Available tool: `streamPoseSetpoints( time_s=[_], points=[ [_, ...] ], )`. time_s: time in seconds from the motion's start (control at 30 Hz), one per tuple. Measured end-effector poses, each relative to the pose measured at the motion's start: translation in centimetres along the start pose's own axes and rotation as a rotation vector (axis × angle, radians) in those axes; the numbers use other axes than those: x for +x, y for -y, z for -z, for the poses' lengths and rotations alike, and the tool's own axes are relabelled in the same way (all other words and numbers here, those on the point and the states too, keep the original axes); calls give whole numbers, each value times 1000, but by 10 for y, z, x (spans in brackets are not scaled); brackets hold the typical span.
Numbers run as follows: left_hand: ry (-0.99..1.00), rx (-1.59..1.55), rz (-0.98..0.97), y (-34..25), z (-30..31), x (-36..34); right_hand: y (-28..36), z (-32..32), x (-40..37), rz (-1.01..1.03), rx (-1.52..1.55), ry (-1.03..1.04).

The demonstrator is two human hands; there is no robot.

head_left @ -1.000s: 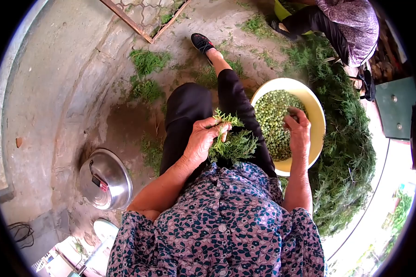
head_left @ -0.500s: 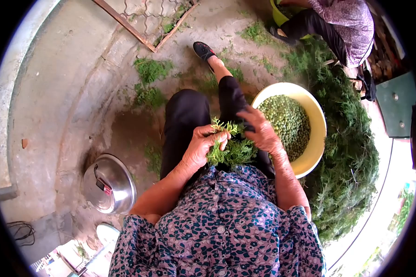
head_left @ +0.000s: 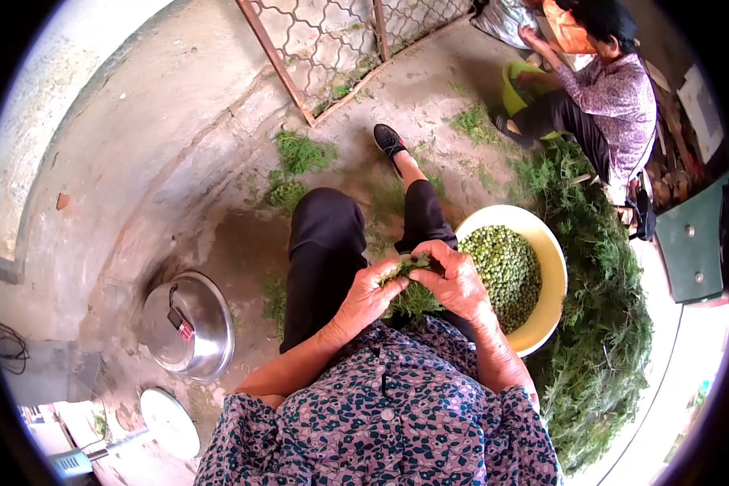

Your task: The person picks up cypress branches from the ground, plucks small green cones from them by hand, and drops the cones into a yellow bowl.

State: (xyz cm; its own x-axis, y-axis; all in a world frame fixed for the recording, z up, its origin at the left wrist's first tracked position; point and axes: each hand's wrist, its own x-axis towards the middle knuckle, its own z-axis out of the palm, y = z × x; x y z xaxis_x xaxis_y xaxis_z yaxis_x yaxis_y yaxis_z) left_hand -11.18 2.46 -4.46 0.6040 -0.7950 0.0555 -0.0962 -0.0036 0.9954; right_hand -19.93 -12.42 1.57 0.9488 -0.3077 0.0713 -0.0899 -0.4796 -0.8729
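Note:
My left hand point(head_left: 367, 293) pinches one side of a green conifer sprig point(head_left: 414, 264) above my lap. On its other side, my right hand point(head_left: 455, 282) grips the same sprig with thumb and fingers. More green foliage point(head_left: 415, 300) lies in my lap just below both hands. Close to my right forearm stands a pale yellow tub point(head_left: 552, 279) holding many small round green cones or berries point(head_left: 502, 271). Fingers cover much of the sprig, so its exact shape is hidden.
A large heap of cut conifer branches point(head_left: 599, 324) lies right of the tub. At the upper right a person point(head_left: 616, 97) sits by a green-yellow basin point(head_left: 511, 93). A metal basin point(head_left: 206, 344) with a small device point(head_left: 180, 322) is at left; a metal lattice point(head_left: 320, 49) stands ahead.
My right hand has moved in from beside the tub to meet my left hand on the sprig. The view has tilted up, showing more of the other person.

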Motion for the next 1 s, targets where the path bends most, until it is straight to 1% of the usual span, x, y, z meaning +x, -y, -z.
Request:
streamPoseSetpoints(
  time_s=[0.1, 0.17, 0.2, 0.27, 0.3, 0.37, 0.43, 0.53, 0.6, 0.63, 0.67, 0.7, 0.73, 0.8, 0.87, 0.93, 0.97, 1.0],
  points=[
    [-26, 87, -52, -26, 0, 0, -2, -4, 4, 15, 5, -46],
    [-126, 95, -42, -38, 0, -1, -6, -8, 6, 40, 197, -75],
    [-206, 22, -55, -45, -3, 1, -4, -6, 7, 39, 329, -31],
    [-205, -31, -55, -39, 5, 5, 9, -9, 9, -29, 714, 22],
    [-207, 44, -76, -39, 8, 5, 7, -10, 8, -31, 714, 24],
    [-230, 33, -85, -45, 7, 3, 5, -12, 6, -23, 662, 32],
    [-256, 24, -92, -51, 5, -4, 14, -11, 2, -29, 685, 34],
    [-303, 22, -52, -55, 2, -7, 17, -7, -1, -32, 664, 31],
    [-272, -93, 40, -50, 4, 1, 10, -5, 6, -41, 656, -22],
    [-273, -92, 41, -51, 4, 0, 10, -3, 5, -91, 661, -6],
    [-288, -233, 102, -52, 3, 1, 6, -2, 5, -89, 660, -7],
    [-304, -372, 163, -53, 2, 1, 1, -2, 5, -40, 685, 9],
    [-307, -370, 159, -54, 1, 1, -2, -1, 5, 10, 710, 27],
    [-276, -326, 127, -52, 0, -1, -5, -1, 4, 6, 673, 103],
    [-187, -213, 106, -45, 2, -4, -4, -7, 5, 37, 677, 123],
    [-183, -163, 63, -44, -2, -6, -6, -2, 4, -42, 462, 180],
    [-160, -177, 109, -47, 0, -6, -6, -3, 3, -70, 541, 159],
    [-160, -176, 107, -49, 1, -5, -5, -5, 2, -101, 620, 136]
  ],
)
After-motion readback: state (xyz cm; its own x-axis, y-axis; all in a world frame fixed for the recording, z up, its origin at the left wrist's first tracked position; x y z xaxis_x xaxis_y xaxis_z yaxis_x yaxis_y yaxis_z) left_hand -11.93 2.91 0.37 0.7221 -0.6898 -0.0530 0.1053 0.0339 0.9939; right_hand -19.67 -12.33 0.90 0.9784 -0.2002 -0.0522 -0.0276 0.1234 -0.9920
